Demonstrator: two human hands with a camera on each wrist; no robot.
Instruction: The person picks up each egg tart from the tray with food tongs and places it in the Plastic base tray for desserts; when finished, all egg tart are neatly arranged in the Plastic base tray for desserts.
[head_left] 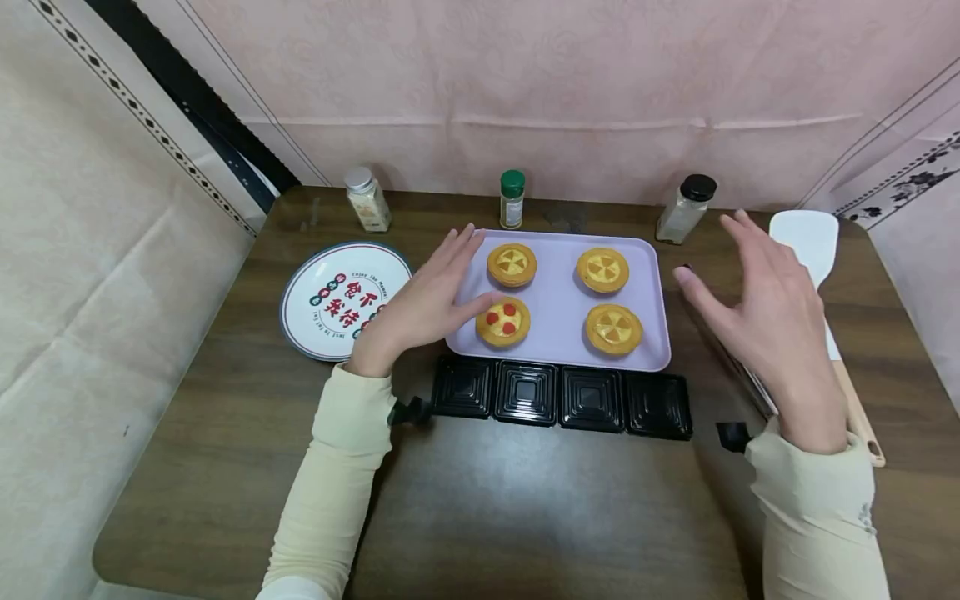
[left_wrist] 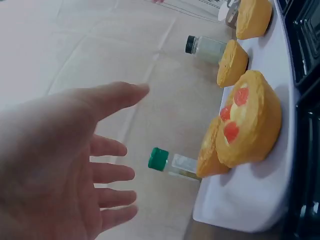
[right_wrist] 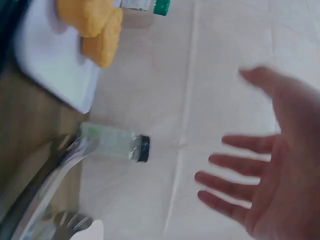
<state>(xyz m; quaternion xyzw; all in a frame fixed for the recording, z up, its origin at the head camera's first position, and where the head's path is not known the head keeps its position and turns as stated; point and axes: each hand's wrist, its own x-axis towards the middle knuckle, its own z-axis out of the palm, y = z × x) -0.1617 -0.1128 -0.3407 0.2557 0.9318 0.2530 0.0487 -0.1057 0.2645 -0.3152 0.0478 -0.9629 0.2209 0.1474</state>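
Note:
My left hand is held over the left edge of a lilac tray, fingers extended and thumb apart, holding nothing. Under its thumb tip sits a tart with red pieces on top. The tray also bears three plain yellow tarts, one at the back left, one at the back right and one at the front right. My right hand hovers right of the tray, fingers spread and grasping nothing. Beneath it lies a shiny metal utensil, mostly hidden in the head view.
A black tray with square compartments lies before the lilac tray. A round lettered plate is at left. Shakers with white, green and black lids stand behind. A white spatula lies at right.

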